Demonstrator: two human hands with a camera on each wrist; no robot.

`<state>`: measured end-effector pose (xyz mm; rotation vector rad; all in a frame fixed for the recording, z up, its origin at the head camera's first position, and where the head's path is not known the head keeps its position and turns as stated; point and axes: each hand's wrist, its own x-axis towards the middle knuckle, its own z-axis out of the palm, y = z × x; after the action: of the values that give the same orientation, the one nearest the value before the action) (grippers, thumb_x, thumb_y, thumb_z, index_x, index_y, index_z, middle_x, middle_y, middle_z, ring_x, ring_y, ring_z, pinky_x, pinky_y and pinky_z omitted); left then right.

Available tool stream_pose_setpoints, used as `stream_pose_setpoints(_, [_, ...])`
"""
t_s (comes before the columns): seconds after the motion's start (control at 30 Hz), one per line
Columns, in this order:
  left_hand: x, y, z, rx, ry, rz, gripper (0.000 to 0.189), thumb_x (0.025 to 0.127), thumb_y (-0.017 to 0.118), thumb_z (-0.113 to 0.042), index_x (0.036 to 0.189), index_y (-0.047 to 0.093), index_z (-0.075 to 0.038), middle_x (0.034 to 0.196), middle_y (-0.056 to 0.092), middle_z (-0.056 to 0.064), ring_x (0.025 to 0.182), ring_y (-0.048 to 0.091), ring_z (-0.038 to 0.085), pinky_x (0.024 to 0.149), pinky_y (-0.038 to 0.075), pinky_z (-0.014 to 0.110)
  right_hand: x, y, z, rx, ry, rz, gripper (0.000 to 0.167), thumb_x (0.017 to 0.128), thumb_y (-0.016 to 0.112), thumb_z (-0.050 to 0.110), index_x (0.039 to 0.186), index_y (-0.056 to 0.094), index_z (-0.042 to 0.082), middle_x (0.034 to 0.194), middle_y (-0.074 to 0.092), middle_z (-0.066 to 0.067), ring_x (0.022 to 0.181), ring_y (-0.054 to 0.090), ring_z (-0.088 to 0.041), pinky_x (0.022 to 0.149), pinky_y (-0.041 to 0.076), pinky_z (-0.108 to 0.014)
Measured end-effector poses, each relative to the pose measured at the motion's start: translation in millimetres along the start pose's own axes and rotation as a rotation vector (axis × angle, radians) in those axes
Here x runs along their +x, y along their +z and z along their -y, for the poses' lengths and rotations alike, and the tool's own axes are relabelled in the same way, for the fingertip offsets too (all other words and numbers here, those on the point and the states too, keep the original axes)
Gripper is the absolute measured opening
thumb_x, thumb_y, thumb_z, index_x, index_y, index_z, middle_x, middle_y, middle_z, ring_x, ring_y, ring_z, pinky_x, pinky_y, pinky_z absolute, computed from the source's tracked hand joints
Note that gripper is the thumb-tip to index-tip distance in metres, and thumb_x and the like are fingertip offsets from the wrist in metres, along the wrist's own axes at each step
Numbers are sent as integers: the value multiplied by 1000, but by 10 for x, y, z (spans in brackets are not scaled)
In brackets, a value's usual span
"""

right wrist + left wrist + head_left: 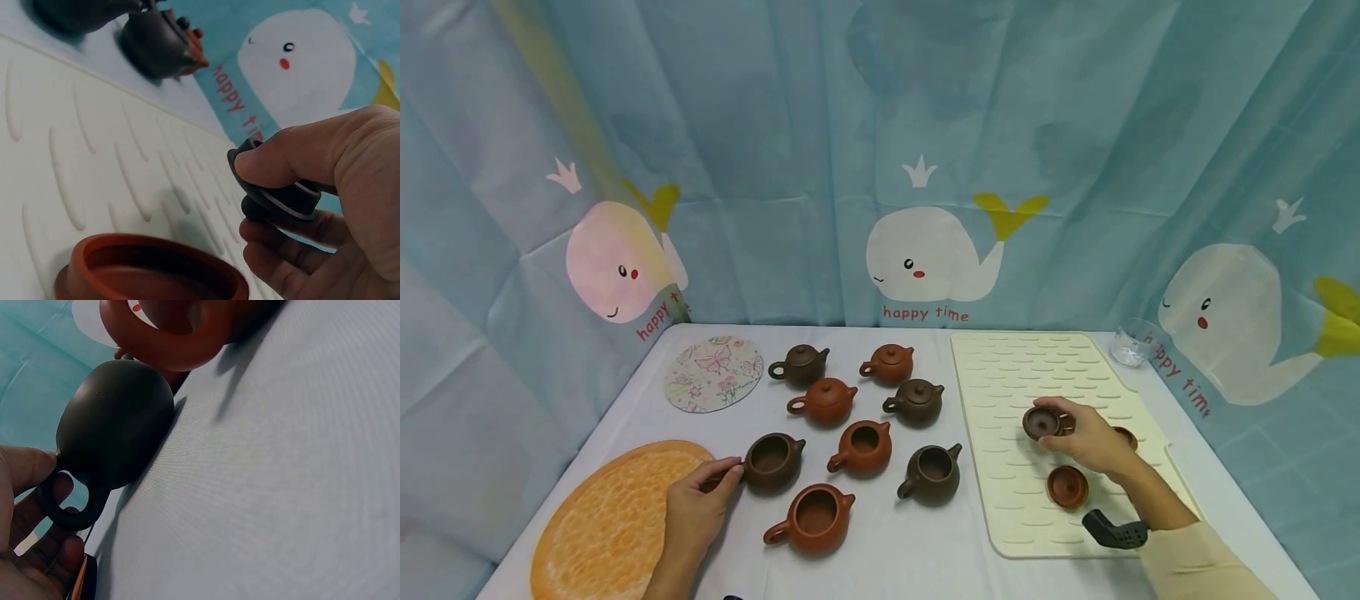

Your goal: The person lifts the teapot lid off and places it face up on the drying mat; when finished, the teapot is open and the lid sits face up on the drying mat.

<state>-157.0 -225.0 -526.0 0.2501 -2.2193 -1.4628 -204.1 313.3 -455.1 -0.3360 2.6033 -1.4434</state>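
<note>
My left hand pinches the loop handle of a dark brown lidless teapot at the left of the group. In the left wrist view, thumb and fingers meet round that handle. Over the cream mat, my right hand pinches a dark teapot lid by its edge, its underside towards the head camera. The right wrist view shows the thumb across this lid, with its round knob pointing down. A red-brown lid lies underside up on the mat; another lid is partly behind the wrist.
The cream ridged mat covers the right side. Lidless teapots, red-brown and dark, stand mid-table; several lidded teapots stand behind. A bread-patterned round mat, a floral disc and a clear glass lie around.
</note>
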Motion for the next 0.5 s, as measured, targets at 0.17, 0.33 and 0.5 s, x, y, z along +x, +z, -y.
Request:
stream_pose_setpoints(0.17, [-3, 7, -9, -4, 3, 1, 11, 83, 73, 3, 93, 74, 1, 87, 70, 9, 72, 61, 4, 64, 47, 13, -6, 11, -60, -108, 11, -2, 60, 82, 75, 6, 134, 48, -5, 114, 59, -18, 91, 57, -26, 65, 50, -32])
stream_pose_setpoints(0.33, [-13, 0, -44, -6, 4, -1, 10, 84, 73, 1, 94, 74, 2, 87, 70, 10, 71, 61, 3, 64, 46, 12, -26, 1, -101, -160, 51, -22, 60, 81, 76, 5, 133, 49, -5, 106, 60, -15, 86, 56, -25, 62, 48, -34])
stream_pose_setpoints(0.5, [-10, 0, -44, -6, 3, -9, 11, 83, 73, 2, 94, 74, 2, 86, 71, 9, 70, 61, 3, 64, 46, 12, -30, 4, -148, -215, 72, -13, 61, 79, 76, 4, 133, 50, -4, 105, 60, -16, 76, 52, -23, 58, 44, -34])
